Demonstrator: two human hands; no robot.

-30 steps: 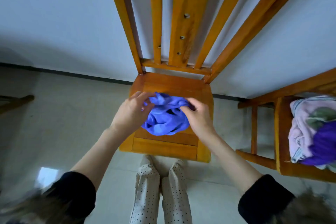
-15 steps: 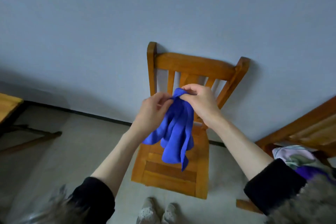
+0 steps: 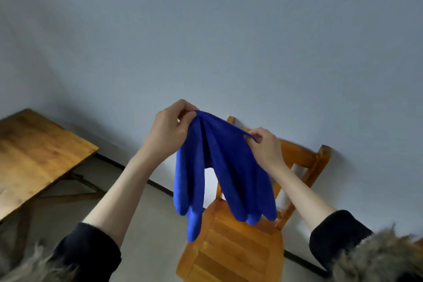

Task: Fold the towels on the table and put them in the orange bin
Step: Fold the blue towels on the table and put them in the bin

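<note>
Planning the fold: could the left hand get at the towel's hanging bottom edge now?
Probably not yet: the left hand pinches the blue towel at its top, as does the right hand. The way down looks free once its grip lets go.

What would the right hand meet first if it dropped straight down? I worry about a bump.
Probably the wooden chair, its backrest or seat lying below the right hand that pinches the blue towel; depth is unclear.

A: Views?
B: One, head-worn, wide-angle, looking forward and slightly down past both forearms at the wall (image 3: 229, 30).
A: How near?
B: Close. Blue towel (image 3: 219, 167) mid-frame, wooden chair (image 3: 240, 247) below, table (image 3: 34, 155) at left edge. No second view.
</note>
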